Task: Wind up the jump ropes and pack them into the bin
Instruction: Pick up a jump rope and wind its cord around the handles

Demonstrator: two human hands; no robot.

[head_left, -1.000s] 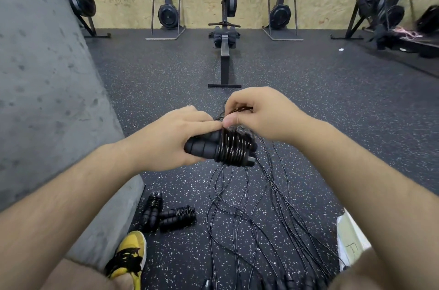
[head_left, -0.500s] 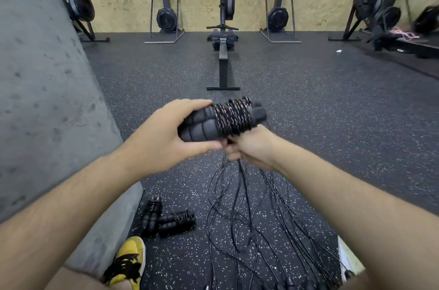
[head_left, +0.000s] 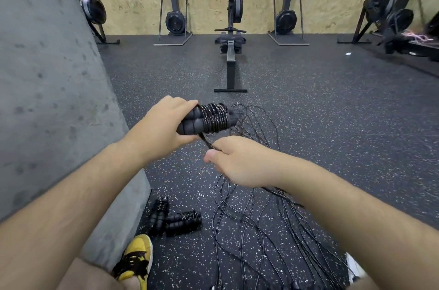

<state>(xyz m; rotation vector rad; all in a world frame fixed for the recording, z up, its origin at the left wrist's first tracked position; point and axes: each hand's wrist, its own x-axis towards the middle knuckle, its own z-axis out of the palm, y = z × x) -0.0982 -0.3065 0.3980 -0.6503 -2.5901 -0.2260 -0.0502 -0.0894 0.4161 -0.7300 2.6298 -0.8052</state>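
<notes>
My left hand [head_left: 164,120] grips a pair of black foam jump-rope handles [head_left: 190,124] held side by side, with thin black rope coiled tightly around them [head_left: 213,117]. Just below, my right hand [head_left: 235,161] pinches the free end of that rope, drawn taut down from the bundle. Many loose black ropes [head_left: 249,218] lie tangled on the speckled floor under my right arm. Two wound-up rope bundles [head_left: 175,218] rest on the floor beside the concrete block. No bin is in view.
A grey concrete block [head_left: 54,90] fills the left side. A yellow and black shoe [head_left: 136,257] is at the bottom. A rowing machine [head_left: 230,52] stands straight ahead, with more gym machines along the plywood wall. A white object [head_left: 354,268] shows at the bottom right.
My right hand went from on top of the bundle, round beneath it, and now pulls the rope end down and to the right. My left hand tipped the handles upward.
</notes>
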